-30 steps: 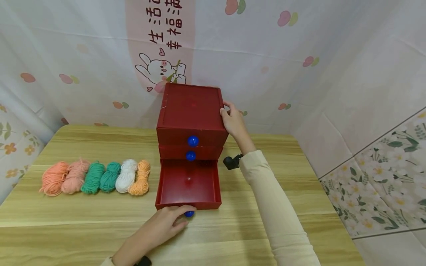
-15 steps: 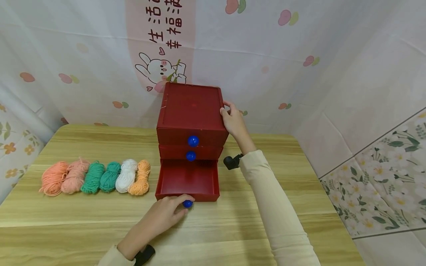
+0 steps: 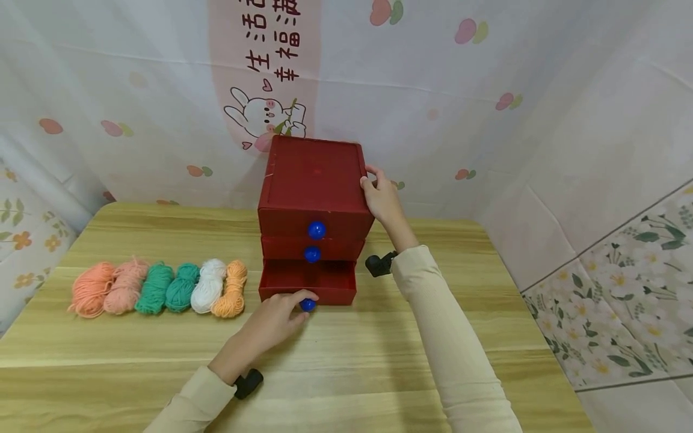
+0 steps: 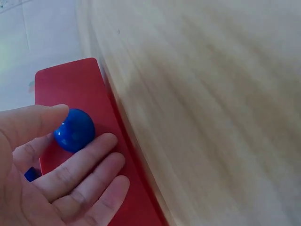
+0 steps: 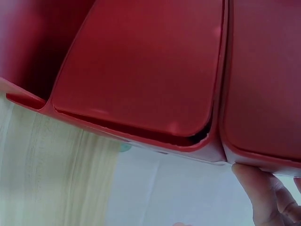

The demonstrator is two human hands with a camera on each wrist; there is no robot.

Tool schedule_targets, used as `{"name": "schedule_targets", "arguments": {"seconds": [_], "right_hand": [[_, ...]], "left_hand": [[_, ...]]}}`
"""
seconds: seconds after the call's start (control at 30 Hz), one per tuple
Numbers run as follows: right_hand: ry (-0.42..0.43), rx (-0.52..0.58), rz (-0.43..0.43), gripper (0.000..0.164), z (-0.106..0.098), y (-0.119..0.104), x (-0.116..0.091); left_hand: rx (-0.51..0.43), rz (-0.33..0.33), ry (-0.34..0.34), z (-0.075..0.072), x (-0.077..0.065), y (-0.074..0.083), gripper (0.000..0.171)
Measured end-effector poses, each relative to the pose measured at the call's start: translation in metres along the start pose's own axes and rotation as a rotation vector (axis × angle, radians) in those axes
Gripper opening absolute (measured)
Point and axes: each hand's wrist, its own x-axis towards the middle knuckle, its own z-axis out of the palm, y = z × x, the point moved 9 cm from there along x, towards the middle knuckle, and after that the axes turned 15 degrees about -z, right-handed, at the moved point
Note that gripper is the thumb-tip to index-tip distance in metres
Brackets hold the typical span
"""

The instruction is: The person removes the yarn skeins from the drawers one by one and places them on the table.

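Note:
A red cabinet (image 3: 319, 174) with three stacked drawers stands at the back of the table in the head view. Its bottom drawer (image 3: 337, 296) is pulled partway out, with nothing visible inside; the upper two are in. My left hand (image 3: 273, 322) pinches the bottom drawer's blue knob (image 3: 307, 305). In the left wrist view the thumb tip meets one side of the knob (image 4: 74, 131), fingers along the other. My right hand (image 3: 382, 195) rests against the cabinet's upper right side; in the right wrist view its thumb (image 5: 256, 186) touches the lowest visible edge.
Several yarn skeins lie in a row on the left, among them a coral skein (image 3: 92, 290), a white skein (image 3: 208, 285) and an orange skein (image 3: 231, 288). The wooden table (image 3: 346, 373) ends at a patterned curtain (image 3: 411, 108) behind the cabinet.
The bottom drawer has slid inward, away from me, with my left hand moving along at its knob. The right hand has stayed in place on the cabinet's side.

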Motion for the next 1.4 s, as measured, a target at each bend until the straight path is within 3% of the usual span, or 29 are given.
{"name": "schedule_targets", "arguments": {"seconds": [0.3, 0.93, 1.2, 1.3, 1.4], "right_hand": [[-0.005, -0.005, -0.003, 0.046, 0.000, 0.004, 0.001], [0.001, 0.009, -0.011, 0.046, 0.002, 0.004, 0.003], [-0.009, -0.004, -0.013, 0.047, 0.000, 0.004, 0.002], [-0.045, 0.019, -0.023, 0.049, 0.000, 0.003, -0.002], [-0.112, 0.098, -0.050, 0.050, 0.002, 0.000, -0.012]], "left_hand": [[-0.029, -0.063, -0.045, 0.002, 0.023, -0.007, 0.036], [-0.061, -0.064, -0.046, -0.003, 0.058, -0.011, 0.039], [0.092, -0.016, -0.107, -0.002, 0.050, -0.003, 0.051], [0.123, 0.024, -0.093, -0.012, 0.041, 0.004, 0.049], [0.155, 0.069, -0.029, -0.030, 0.030, 0.008, 0.047]]}}
